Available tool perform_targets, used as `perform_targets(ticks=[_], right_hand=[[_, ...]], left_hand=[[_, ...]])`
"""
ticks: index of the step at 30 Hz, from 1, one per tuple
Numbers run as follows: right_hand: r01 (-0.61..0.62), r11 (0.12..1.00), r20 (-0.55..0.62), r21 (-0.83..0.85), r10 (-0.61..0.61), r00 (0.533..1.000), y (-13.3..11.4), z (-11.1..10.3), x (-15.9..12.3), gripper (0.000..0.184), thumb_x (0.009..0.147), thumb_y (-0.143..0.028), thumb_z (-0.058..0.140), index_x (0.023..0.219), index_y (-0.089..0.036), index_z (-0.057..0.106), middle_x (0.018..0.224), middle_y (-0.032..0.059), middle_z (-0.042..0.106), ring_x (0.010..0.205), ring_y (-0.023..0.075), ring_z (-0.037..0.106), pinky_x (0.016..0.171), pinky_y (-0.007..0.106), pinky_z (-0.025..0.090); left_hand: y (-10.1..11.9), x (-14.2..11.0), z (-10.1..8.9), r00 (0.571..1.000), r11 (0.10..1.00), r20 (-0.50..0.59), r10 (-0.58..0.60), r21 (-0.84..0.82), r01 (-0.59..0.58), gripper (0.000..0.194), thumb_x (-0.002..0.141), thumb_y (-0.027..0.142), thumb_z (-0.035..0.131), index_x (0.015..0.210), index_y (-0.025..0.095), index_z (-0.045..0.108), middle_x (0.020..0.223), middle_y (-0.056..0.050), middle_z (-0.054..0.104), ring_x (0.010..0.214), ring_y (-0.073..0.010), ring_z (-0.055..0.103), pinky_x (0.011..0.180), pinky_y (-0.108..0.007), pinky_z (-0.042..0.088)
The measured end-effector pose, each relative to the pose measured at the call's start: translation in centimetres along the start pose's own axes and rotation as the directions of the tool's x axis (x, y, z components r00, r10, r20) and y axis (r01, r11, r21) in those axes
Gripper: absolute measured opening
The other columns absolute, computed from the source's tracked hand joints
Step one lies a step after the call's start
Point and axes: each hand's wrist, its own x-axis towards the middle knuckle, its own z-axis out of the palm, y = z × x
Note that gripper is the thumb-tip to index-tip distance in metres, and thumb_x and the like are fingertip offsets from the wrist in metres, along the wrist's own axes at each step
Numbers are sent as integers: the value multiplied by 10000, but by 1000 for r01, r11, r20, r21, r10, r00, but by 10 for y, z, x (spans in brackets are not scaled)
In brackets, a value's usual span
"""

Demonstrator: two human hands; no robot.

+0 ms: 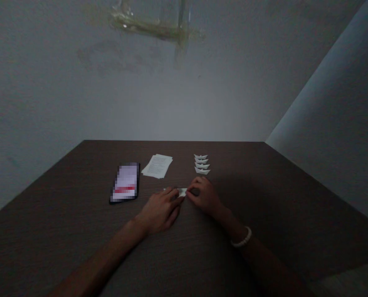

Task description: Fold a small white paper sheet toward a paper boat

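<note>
A narrow folded strip of white paper (pixel 181 191) lies flat on the dark wooden table (pixel 264 194). My left hand (pixel 160 210) rests on its left part with the fingers stretched flat over it. My right hand (pixel 204 196), with a white bead bracelet at the wrist, has its fingers curled and pressed down on the strip's right end. Just beyond my right hand, several small folded paper boats (pixel 201 164) sit in a row.
A phone (pixel 125 182) with a lit screen lies to the left. A small stack of printed paper sheets (pixel 157 166) lies behind the strip. The table meets a pale wall at the back, and another wall runs along the right.
</note>
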Motion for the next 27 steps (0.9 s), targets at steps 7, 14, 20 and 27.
perform_targets(ticks=[7, 14, 20, 27], right_hand=[[-4, 1000, 1, -12, 4, 1000, 1, 2, -2, 27, 770, -186, 708, 755, -191, 686, 839, 37, 605, 827, 186, 542, 777, 319, 439], [3, 1000, 21, 9, -3, 1000, -1, 3, -2, 51, 749, -196, 730, 746, -196, 679, 843, 32, 605, 828, 186, 550, 785, 329, 437], [-3, 999, 2, 41, 3, 1000, 1, 2, -1, 44, 774, -152, 691, 783, -189, 668, 843, 35, 596, 829, 182, 557, 796, 323, 446], [-20, 998, 6, 64, 19, 1000, 2, 1, -1, 139, 790, -105, 625, 899, -191, 636, 890, 48, 607, 867, 198, 574, 796, 322, 465]], left_hand=[[0, 0, -2, 1000, 1000, 8, -7, 7, 7, 345, 908, 232, 428, 1228, 203, 553, 1119, -98, 546, 1013, -263, 518, 826, -409, 492], [-1, -2, 0, 1000, 1000, -1, -1, 11, 1, 351, 912, 238, 429, 1242, 199, 541, 1138, -103, 546, 1028, -260, 521, 847, -406, 486], [-1, -2, 2, 1000, 1000, -7, -15, 7, 15, 332, 916, 238, 431, 1220, 215, 562, 1115, -96, 554, 1028, -260, 522, 817, -390, 493], [-2, -3, 3, 1000, 1000, -26, -12, -15, 11, 323, 906, 239, 449, 1204, 217, 572, 1103, -88, 551, 1006, -255, 521, 824, -390, 487]])
